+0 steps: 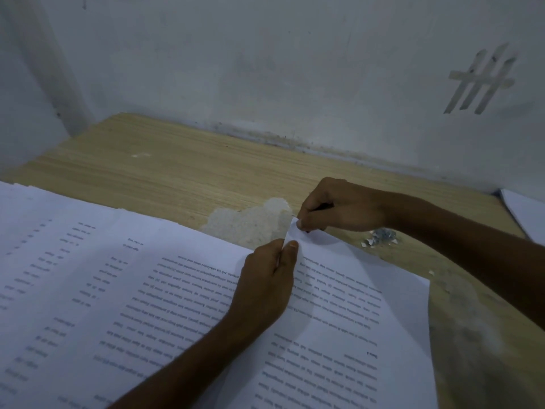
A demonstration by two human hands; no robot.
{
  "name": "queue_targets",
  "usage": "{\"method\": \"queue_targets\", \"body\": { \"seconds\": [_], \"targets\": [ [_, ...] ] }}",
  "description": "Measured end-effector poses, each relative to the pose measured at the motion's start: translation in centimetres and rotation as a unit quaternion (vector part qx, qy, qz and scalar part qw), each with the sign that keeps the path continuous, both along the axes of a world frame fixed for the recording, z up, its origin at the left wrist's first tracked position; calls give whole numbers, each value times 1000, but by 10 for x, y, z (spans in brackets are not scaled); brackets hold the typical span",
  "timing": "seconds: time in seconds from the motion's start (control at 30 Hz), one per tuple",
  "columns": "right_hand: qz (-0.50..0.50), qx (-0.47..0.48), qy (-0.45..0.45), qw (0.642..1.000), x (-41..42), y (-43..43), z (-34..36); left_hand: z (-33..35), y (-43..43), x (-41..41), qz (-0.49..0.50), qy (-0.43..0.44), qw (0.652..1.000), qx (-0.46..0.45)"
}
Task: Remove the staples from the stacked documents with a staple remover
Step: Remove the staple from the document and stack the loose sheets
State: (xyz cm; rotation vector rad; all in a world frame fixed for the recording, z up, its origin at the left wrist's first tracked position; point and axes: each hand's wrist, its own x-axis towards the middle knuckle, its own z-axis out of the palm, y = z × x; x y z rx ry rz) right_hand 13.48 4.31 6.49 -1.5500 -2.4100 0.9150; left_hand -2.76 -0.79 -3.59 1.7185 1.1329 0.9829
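A printed document (339, 320) lies in front of me on the wooden table (182, 172), its far corner lifted. My left hand (265, 287) pinches the top sheet just below that corner. My right hand (339, 208) pinches the corner tip, fingers curled round a small dark tool, most of it hidden, likely the staple remover (323, 206). The staple itself is not visible. A wider stack of printed pages (73, 276) spreads to the left under the document.
A small heap of pulled staples and paper bits (380, 237) lies right of my right hand. The table top has a chipped pale patch (250, 222). More white paper (528, 211) sits at the right edge. Walls close the table at back and left.
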Motion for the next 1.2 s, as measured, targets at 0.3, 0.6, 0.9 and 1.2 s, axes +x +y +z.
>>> {"method": "queue_targets", "body": {
  "seconds": [0.3,0.6,0.9,1.2],
  "targets": [
    [-11,-8,-25,1000,-8,2,2,4,-1,0,-9,9,1000,-18],
    [1,35,-51,998,1,5,8,12,-2,-2,-11,-16,999,-45],
    [-42,84,-73,993,24,6,6,18,-5,-1,-10,-37,993,-111],
    [-138,145,-99,975,62,-21,-3,22,-9,-2,-9,-104,990,-98]
  ]
}}
